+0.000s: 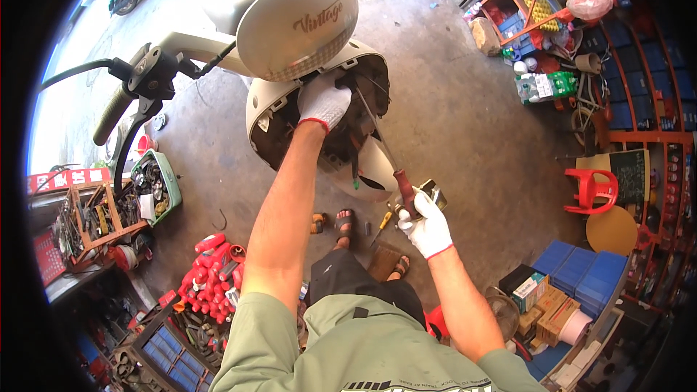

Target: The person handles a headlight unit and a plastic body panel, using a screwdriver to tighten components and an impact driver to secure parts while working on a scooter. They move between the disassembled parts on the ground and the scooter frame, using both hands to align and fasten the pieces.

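A cream-coloured scooter front (294, 25) stands before me, its opened housing (261, 120) showing a dark hollow with wires. My left hand (324, 101), in a white glove with a red cuff, reaches into the upper part of that hollow; its fingers are hidden inside. In a matching glove, my right hand (427, 225) is closed around the dark red handle of a long screwdriver (406, 192). The shaft slants up and left into the housing, close to my left hand. A dark cable with a green tip (356, 182) hangs below the opening.
The handlebar grip (115, 117) and brake lever (131, 145) jut out at left. On the floor lie a yellow-handled tool (382, 225) and a pile of red bottles (210, 276). A red stool (592, 190), blue bins (581, 268) and crowded shelves (639, 101) line the right.
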`<state>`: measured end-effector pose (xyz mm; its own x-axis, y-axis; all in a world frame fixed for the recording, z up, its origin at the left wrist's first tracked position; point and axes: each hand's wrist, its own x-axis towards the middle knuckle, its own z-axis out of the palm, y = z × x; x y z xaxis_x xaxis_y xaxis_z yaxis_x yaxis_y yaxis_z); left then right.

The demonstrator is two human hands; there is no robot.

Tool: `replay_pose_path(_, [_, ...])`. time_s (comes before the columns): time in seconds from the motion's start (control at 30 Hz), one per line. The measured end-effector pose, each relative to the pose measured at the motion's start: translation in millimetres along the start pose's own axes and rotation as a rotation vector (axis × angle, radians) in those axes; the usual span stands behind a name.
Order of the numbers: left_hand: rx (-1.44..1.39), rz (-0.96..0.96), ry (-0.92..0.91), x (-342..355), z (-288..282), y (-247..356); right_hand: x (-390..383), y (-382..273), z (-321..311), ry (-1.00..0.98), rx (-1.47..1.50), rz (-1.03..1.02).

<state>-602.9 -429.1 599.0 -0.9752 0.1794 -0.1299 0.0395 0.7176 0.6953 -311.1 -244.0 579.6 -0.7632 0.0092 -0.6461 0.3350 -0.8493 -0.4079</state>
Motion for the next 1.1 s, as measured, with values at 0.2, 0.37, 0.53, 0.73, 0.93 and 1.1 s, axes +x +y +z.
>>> replay_pose_path(0.2, [0.074, -0.007, 0.007, 0, 0, 3, 4, -8, 8, 0.006, 0.022, -0.018])
replay_pose_path(0.37, [0.095, 0.06, 0.053, 1, 6, -11, 10, -8, 11, 0.088, -0.15, -0.166])
replay_pose_path(0.53, [0.079, 0.046, 0.033, 0, 6, -6, 16, -20, -15, 0.202, 0.038, -0.02])
replay_pose_path(0.73, [0.021, 0.033, 0.033, -1, 4, -12, 7, -11, 14, 0.132, -0.296, -0.287])
replay_pose_path(0.93, [0.019, 0.012, 0.005, 1, 4, -6, 14, -18, 1, 0.024, -0.186, -0.17])
replay_pose_path(1.1, [0.025, 0.037, 0.107, -4, 3, -7, 9, -23, 10, 0.157, -0.092, -0.078])
